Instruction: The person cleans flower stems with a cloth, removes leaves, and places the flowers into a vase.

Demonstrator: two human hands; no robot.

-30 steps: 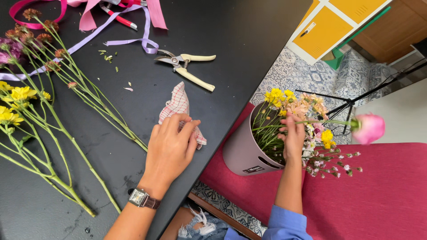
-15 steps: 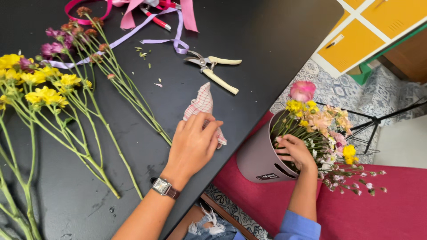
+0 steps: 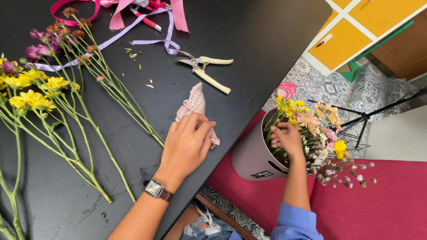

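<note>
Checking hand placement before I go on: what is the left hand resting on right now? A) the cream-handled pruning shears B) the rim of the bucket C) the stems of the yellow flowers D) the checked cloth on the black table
D: the left hand lies flat on the checked cloth on the black table, while the pruning shears lie apart beyond it, untouched.

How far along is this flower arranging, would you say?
Partway, it seems. Done: the mauve round container already holds pink and yellow blooms. In hand: the right hand reaches among those stems while the left hand rests on a checked cloth. Left: yellow flowers and purple flowers still lie loose on the black table, ribbons unused, beside the pruning shears.
</note>
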